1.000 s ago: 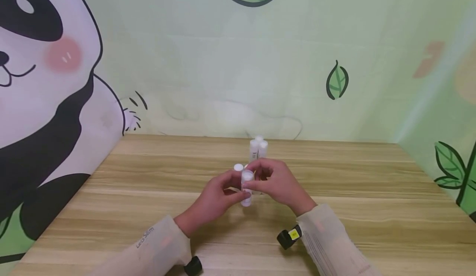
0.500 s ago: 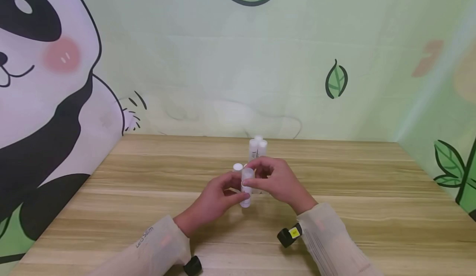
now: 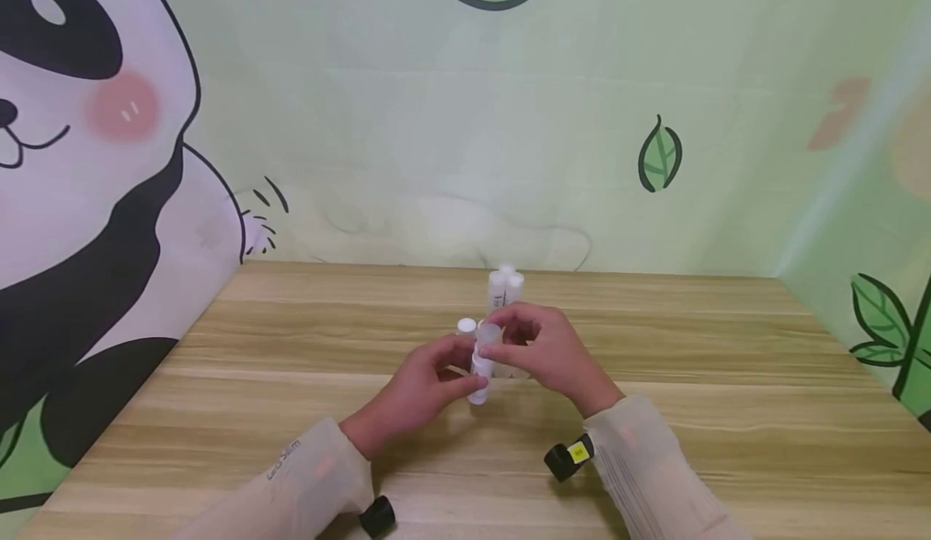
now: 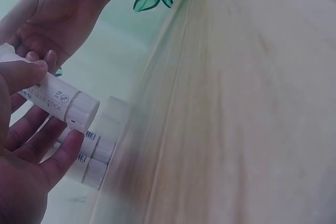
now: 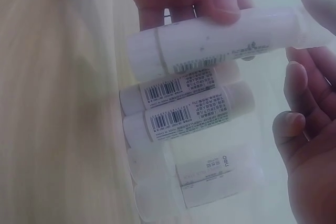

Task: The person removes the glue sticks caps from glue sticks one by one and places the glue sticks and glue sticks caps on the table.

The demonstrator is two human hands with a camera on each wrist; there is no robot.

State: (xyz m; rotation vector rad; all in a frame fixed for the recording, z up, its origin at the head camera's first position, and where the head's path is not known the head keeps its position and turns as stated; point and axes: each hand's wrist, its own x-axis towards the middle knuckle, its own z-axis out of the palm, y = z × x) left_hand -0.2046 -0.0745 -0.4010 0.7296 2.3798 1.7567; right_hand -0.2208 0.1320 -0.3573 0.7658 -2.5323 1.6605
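Observation:
Upright above the table, a white glue stick [image 3: 478, 394] is held by my left hand [image 3: 418, 386], thumb on the near side and fingers behind. Printed lettering shows on its barrel [image 4: 58, 95] in the left wrist view. My right hand [image 3: 545, 354] pinches the translucent cap [image 3: 490, 335] at its top between thumb and index finger. The cap stands slightly to the right of the barrel's line, and a ribbed neck [image 5: 304, 32] shows by it in the right wrist view. Just behind the hands stands another glue stick with a white top [image 3: 466, 326], partly hidden.
Farther back, three more glue sticks [image 3: 505, 289] stand close together on the wooden table [image 3: 254, 346]. Barcoded glue sticks [image 5: 184, 111] show below the held one in the right wrist view. A printed wall hanging [image 3: 407, 120] rises behind the table's far edge.
The right hand has risen slightly and shifted right with the cap, which now tops the barrel at an offset. The left hand and the standing glue sticks stay put.

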